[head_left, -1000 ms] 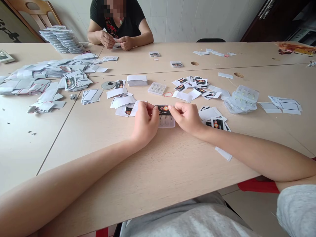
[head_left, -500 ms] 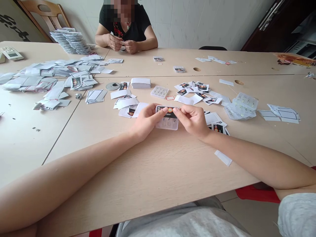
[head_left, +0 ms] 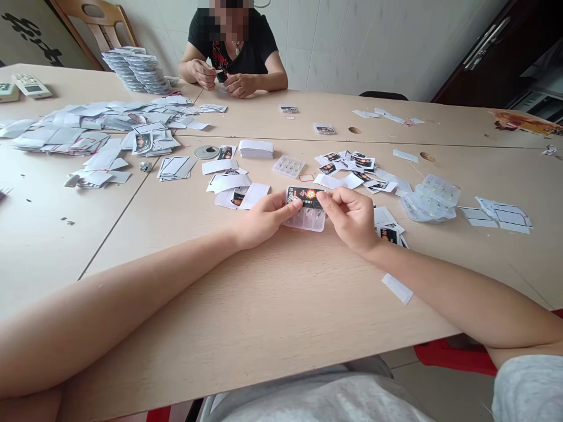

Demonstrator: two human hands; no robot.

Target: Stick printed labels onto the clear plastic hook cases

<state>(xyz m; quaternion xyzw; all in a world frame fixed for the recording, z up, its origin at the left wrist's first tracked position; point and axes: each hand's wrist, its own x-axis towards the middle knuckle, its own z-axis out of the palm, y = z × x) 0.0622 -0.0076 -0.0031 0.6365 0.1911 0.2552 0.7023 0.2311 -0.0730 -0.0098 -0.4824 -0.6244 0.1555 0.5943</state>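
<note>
Both hands are closed in a pinch on a black printed card (head_left: 305,196), which sits across the upper part of a clear plastic blister tray (head_left: 305,220). The left hand (head_left: 265,215) holds the card's left end, its thumb lying over the edge, while the right hand (head_left: 349,218) grips the right end with thumb and fingertips. Neither hand is clearly nearer: the card lies between them, its long axis running left to right, roughly along the near edge of the counter (head_left: 264,305). The lower part of the tray juts toward the person, just below the fingers. Whether the tray rests on the counter or is slightly lifted cannot be told.

Beyond the tray lies a second clear tray (head_left: 289,166), with a small red-outlined paper frame (head_left: 307,177) just beside it. To the left of the held tray, past the left hand, loose white paper cards (head_left: 229,190) overlap. To its right, printed cards (head_left: 387,234) lie against the right hand's outer side, and farther along is a heap of clear trays (head_left: 430,199). A white paper strip (head_left: 397,288) lies near the right forearm. Across the counter, a co-worker's hands (head_left: 240,85) work close together, with a tall stack of trays (head_left: 136,70) well to their left.
</note>
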